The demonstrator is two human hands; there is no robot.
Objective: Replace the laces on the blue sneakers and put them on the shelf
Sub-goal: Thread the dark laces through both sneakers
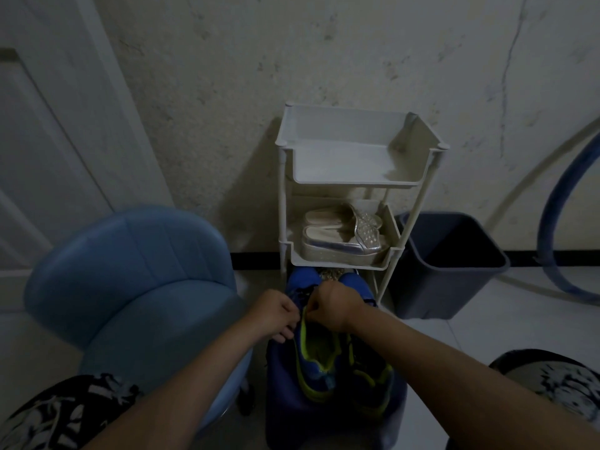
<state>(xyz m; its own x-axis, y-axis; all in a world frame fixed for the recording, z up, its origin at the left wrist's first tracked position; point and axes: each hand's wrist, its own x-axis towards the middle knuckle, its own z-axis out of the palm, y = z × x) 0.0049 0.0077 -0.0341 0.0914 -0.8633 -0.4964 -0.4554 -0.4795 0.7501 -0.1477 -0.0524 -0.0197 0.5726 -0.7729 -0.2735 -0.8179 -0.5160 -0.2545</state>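
Head view, one entry: pair of blue mesh sneakers with yellow-green collar trim (316, 355), standing side by side, toes toward the white plastic three-tier shelf rack (354, 183), directly in front of its base, on a dark blue box-like stool (282, 401). Not yet on the rack. Left hand (279, 315) and right hand (334, 303) meet over the sneaker on the person's left, at the top of its tongue. Both have fingers curled in a pinch, judged to be on the dark lace (304, 292), though the dim light hides the exact hold. On the rack's middle tier: pair of silver platform sandals (341, 241). Left of the rack: pale blue padded chair (130, 271). Right of the rack, against the wall: dark grey plastic bin (454, 264); beyond it, a blue hoop (552, 222). Hazards, as judged: dark lace on dark upper in poor light invites a skipped or doubled eyelet. A hard tug could drag the sneaker off the stool toward the rack's legs. A slack pinch could let the lace end slip back through.
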